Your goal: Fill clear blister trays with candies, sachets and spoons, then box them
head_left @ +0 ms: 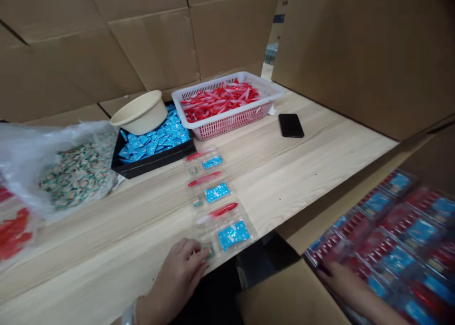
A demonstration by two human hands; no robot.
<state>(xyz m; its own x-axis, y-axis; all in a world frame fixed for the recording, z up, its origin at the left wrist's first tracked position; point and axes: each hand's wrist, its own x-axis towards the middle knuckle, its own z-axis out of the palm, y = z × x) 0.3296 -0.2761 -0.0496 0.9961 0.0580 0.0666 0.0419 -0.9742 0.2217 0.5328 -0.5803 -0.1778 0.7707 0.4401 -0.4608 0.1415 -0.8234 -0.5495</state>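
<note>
Nearest you, at lower right, an open brown cardboard box (291, 296) holds rows of clear plastic packs (394, 258) with red and blue contents. On the pale wood-grain worktop (152, 220), your black shallow tray (159, 158) is full of blue printed packets (174, 125), a round cream bowl (138, 116) resting over them. Slender red-and-white pieces (220, 99) fill the white plastic basket (231, 115); small green-and-pink blocks (76, 173) fill the clear plastic bag (21, 144).

Your left hand (181, 268) has its fingers curled together, fingertips at a small greenish block in the nearest of three clear plastic blister trays (245, 213); you can't tell whether it grips. Your right hand (337, 273) touches the packs in the box, its grip unclear.

Motion blurs those packs, and the frame cuts off the red pieces (14, 230) at left.
</note>
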